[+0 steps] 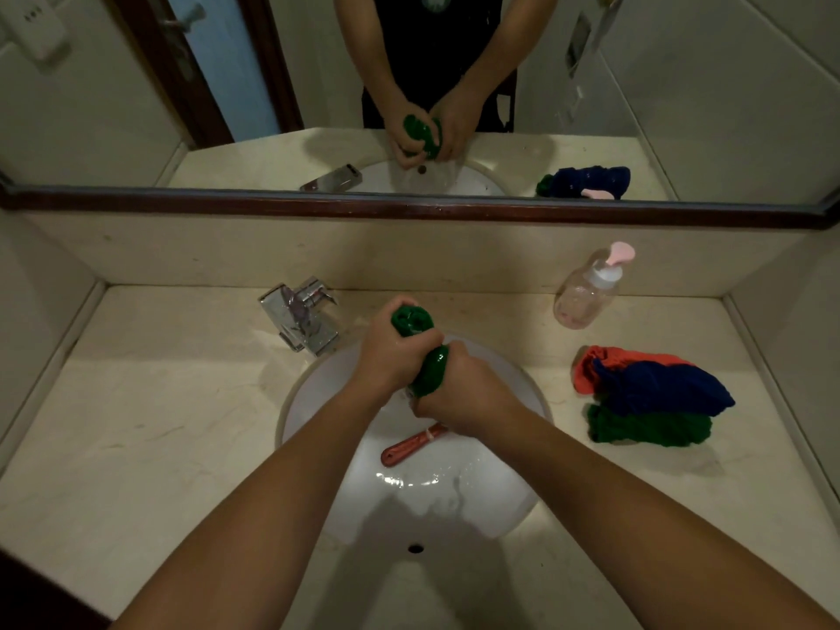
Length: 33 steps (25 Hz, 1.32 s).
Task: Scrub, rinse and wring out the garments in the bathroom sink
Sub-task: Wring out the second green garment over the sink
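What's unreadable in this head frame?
Head view:
- Twisted green garment: middle hidden inside left hand and right hand.
- Red plastic handle: far end hidden behind right hand.
- White sink: drain hidden under the hands.
- Orange, blue and green garment pile: count unclear, overlapping.

the left forearm (272, 484) and right forearm (613, 484) are bare down to the wrists, and the left hand (386, 356) and right hand (459, 393) are bare too. the mirror (136, 106) shows a black fabric top (450, 34) with a small round green-and-white emblem (432, 0) on the chest.
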Motion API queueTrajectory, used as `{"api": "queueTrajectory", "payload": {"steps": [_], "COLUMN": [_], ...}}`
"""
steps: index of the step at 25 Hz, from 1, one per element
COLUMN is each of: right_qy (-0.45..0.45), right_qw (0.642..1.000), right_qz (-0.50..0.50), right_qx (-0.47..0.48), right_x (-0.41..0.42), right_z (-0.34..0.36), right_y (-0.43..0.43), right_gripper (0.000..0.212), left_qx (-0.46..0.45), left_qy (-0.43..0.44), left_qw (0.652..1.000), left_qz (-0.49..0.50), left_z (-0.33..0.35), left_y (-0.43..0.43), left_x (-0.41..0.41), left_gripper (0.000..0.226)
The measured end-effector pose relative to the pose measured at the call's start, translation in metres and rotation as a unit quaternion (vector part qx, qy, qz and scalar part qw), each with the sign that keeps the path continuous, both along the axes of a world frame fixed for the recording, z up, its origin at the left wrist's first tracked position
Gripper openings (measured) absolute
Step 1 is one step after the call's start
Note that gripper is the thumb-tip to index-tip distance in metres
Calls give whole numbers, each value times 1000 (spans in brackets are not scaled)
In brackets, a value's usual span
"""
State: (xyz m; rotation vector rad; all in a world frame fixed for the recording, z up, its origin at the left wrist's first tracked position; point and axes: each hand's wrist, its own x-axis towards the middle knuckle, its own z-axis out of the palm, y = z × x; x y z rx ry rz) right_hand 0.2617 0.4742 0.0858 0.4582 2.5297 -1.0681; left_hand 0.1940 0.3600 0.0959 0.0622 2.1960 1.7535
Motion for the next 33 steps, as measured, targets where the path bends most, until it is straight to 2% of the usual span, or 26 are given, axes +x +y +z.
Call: {"api": "queueTrajectory", "payload": {"steps": [2,4,6,8,10,12,14,16,18,21,23,26,31,33], "right_qy": [43,48,1,-43,-38,-27,-40,-69,-97,-109,-112,-109,-112,-105], "right_qw": [998,998,998,975,950,913,873,868,873,866,869,880,882,909], "right_qz": [14,12,-21,-57,-66,-77,-73,-42,-23,-34,-37,-31,-4,27], "right_qx": [53,47,-62,-209,-301,-400,-481,-489,-477,-487,-481,-460,-459,-402], "right_x": [0,-1,1,6,15,23,28,29,29,31,32,35,37,32], "right_z": [-4,-4,0,8,20,34,46,47,45,42,40,38,46,52], "right_y": [-3,1,8,18,26,31,34,35,35,38,41,42,47,48], "right_gripper": [57,54,56,62,62,57,49,50,53,52,58,61,66,75], "left_qx": [-26,-33,-23,7,100,183,194,191,237,345,348,327,321,281], "left_qy": [16,9,-37,-99,-147,-176,-154,-102,-90,-93,-71,-46,12,50], "left_qw": [999,998,998,995,978,949,946,952,943,912,917,930,931,941], "left_qz": [35,56,51,-4,-112,-188,-207,-214,-213,-200,-183,-162,-174,-182], "left_z": [-1,0,2,8,12,15,15,17,17,18,19,17,23,23], "left_y": [6,11,10,1,-17,-36,-43,-36,-26,-19,-18,-17,-19,-20], "left_x": [1,0,-2,-5,-10,-16,-19,-12,-2,7,11,17,18,16], "left_gripper": [25,24,25,33,48,76,108,122,114,69,47,35,28,27]}}
